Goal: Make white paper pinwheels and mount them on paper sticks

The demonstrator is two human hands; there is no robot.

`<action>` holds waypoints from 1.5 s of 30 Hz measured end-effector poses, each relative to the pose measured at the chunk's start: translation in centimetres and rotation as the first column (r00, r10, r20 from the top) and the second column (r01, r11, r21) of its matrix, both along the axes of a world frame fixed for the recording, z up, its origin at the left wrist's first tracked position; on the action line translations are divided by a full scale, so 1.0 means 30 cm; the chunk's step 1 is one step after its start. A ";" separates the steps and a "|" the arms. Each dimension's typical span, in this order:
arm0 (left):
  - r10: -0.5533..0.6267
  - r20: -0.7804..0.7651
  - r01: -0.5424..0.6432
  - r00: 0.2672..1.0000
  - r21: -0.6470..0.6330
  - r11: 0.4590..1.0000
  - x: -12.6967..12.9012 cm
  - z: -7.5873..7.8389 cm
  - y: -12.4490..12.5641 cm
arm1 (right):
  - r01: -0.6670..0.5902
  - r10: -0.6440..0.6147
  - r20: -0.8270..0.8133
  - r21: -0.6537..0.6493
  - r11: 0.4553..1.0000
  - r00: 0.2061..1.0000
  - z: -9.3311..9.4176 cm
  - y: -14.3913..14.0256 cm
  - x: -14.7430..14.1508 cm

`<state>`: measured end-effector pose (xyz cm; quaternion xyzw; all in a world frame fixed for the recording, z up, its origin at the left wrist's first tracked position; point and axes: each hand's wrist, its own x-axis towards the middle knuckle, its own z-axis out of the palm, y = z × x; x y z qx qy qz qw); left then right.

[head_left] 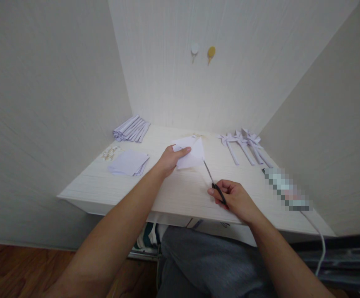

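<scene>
Between the thumb and fingers of my left hand (170,160) is a white sheet of paper (195,155), held just above the desk with slits or creases running in from its corners. My right hand (229,196) grips a pair of scissors (210,176) by the black handles. The scissor blades point up and left, their tips at the paper's right edge; whether they touch it I cannot tell. Left of my left hand lies a stack of square paper sheets (128,162).
Rolled paper sticks (132,129) are piled at the back left, near small scattered bits (111,153). Several paper pinwheels (243,147) on paper sticks lie at the back right. A blurred-out phone-like device (287,190) with a white cable (318,231) rests at the right. Walls (180,91) enclose the desk (174,198).
</scene>
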<state>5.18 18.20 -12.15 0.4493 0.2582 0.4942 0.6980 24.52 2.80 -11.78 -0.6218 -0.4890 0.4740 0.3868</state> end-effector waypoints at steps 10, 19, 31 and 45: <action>0.003 0.005 -0.003 1.000 -0.009 1.000 -0.001 0.003 -0.005 | -0.004 0.004 -0.002 0.001 1.000 1.000 -0.011 0.002 0.007; 0.009 0.009 -0.009 1.000 -0.010 1.000 -0.002 0.002 -0.002 | -0.015 0.015 0.007 0.018 1.000 1.000 -0.009 -0.002 0.008; 0.013 0.005 -0.013 1.000 -0.008 1.000 0.000 0.002 -0.003 | -0.007 0.007 0.017 0.005 1.000 1.000 0.008 -0.002 -0.001; 0.015 -0.004 -0.015 1.000 -0.008 1.000 0.000 0.001 -0.003 | -0.006 0.006 -0.003 -0.005 1.000 1.000 0.002 -0.001 -0.001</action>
